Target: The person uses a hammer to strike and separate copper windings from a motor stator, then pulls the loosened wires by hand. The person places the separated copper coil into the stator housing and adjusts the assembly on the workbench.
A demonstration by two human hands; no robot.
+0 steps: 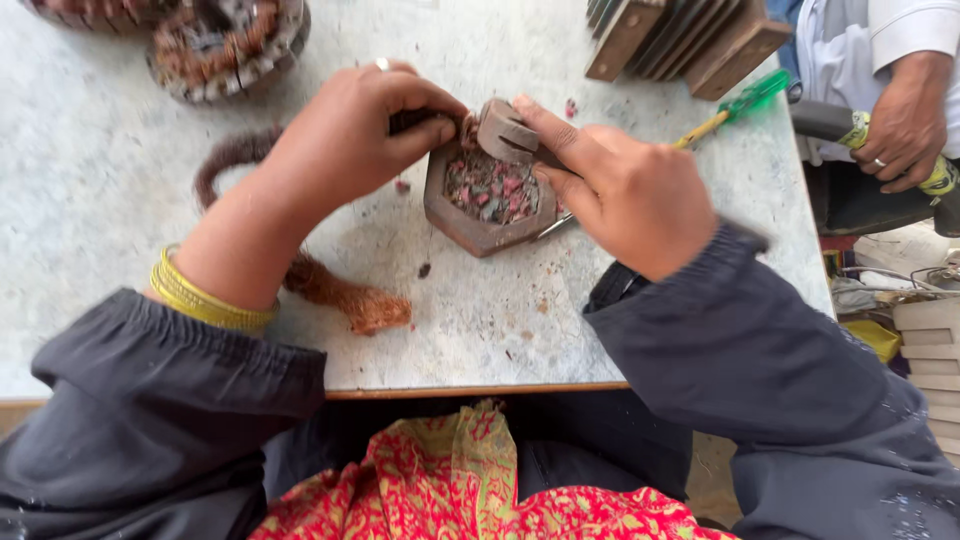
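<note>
A rusty hexagonal metal core (480,215) lies on the pale table (100,190), its hollow packed with red and grey bits. My left hand (350,130) grips its upper left edge, a ring on one finger and yellow bangles at the wrist. My right hand (625,190) presses a small brown block (505,130) against the core's top rim with the forefinger. A thin metal tool tip (553,227) shows under my right hand, its handle hidden. A loop of copper wire (330,285) lies under my left forearm.
Two wound motor stators (225,45) sit at the far left. A stack of laminated metal plates (690,35) and a green-handled screwdriver (735,105) lie at the far right. Another person's hand (905,125) holds a taped dark handle beyond the table's right edge.
</note>
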